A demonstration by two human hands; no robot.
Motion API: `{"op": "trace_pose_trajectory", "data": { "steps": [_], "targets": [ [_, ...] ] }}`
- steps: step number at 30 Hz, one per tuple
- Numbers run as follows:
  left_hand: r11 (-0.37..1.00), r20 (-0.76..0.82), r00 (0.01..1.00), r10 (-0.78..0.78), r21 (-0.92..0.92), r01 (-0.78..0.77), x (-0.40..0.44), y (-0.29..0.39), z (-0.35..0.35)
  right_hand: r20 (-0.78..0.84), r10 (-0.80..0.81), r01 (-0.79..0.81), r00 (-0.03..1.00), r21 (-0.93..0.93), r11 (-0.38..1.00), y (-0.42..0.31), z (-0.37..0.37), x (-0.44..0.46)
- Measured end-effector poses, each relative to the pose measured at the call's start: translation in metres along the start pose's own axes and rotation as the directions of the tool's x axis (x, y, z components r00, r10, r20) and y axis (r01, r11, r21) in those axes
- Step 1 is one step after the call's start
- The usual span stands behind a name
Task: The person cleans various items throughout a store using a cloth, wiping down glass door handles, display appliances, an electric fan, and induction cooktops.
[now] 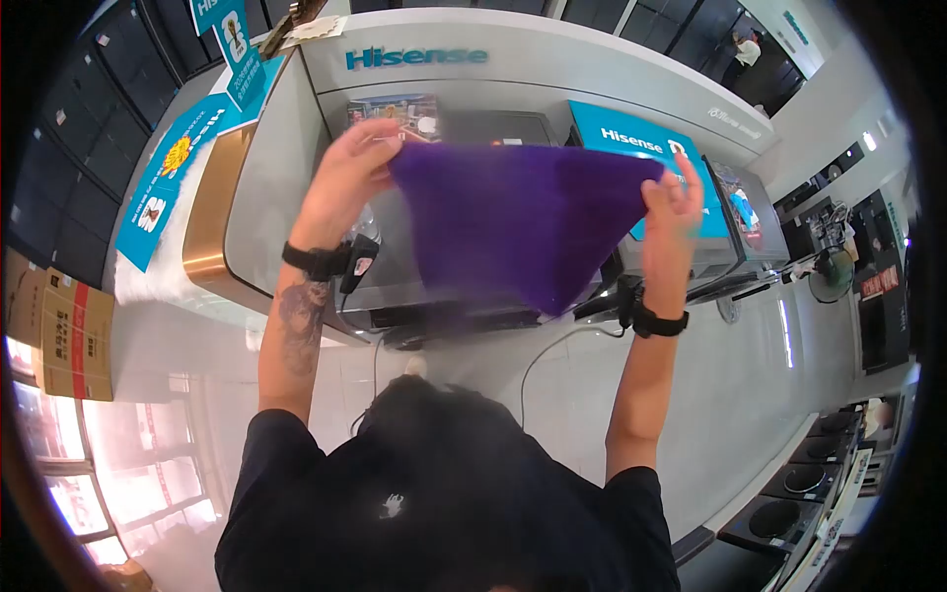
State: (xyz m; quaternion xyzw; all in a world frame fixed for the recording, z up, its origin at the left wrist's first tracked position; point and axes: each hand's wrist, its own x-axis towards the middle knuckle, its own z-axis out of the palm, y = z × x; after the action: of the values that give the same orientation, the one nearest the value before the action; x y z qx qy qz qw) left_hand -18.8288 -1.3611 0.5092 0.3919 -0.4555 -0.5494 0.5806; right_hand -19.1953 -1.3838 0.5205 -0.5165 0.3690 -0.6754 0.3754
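A purple cloth (pixel 518 212) hangs spread between my two hands, in front of the white counter. My left hand (pixel 357 163) pinches its upper left corner. At the upper right corner, the thumb and fingers of my right hand (pixel 673 202) are closed on the cloth. Its lower edge droops to a point and is blurred. Both wrists wear black bands with a small device and a cable. Behind the cloth, part of the grey desk surface is hidden. Close to my left wrist stands a clear bottle-like object (pixel 366 225), partly covered.
The counter (pixel 552 49) has a raised white back wall with Hisense lettering. On it lie a blue Hisense board (pixel 602 123) and a printed leaflet (pixel 414 111). Cardboard boxes (pixel 77 335) stand at left. Cables (pixel 538 360) hang near my body. A person (pixel 742 57) is far off at upper right.
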Motion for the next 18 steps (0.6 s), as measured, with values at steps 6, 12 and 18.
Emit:
{"op": "trace_pose_trajectory", "data": {
  "steps": [6, 12, 18],
  "targets": [
    [0.969, -0.124, 0.991, 0.049, 0.246, -0.017, -0.061, -0.020, -0.009, -0.121, -0.084, 0.060, 0.989, -0.191, 0.980, 0.019, -0.027, -0.057],
    [0.729, -0.189, 0.975, -0.117, 0.651, 0.214, -0.124, -0.171, -0.059, -0.098, 0.399, -0.411, 0.912, -0.252, 0.876, 0.204, -0.086, -0.178],
    [0.709, -0.242, 0.926, -0.291, 0.595, 0.378, -0.167, -0.206, -0.069, -0.130, 0.554, -0.569, 0.822, -0.225, 0.791, 0.199, -0.089, -0.254]
  ]
}}
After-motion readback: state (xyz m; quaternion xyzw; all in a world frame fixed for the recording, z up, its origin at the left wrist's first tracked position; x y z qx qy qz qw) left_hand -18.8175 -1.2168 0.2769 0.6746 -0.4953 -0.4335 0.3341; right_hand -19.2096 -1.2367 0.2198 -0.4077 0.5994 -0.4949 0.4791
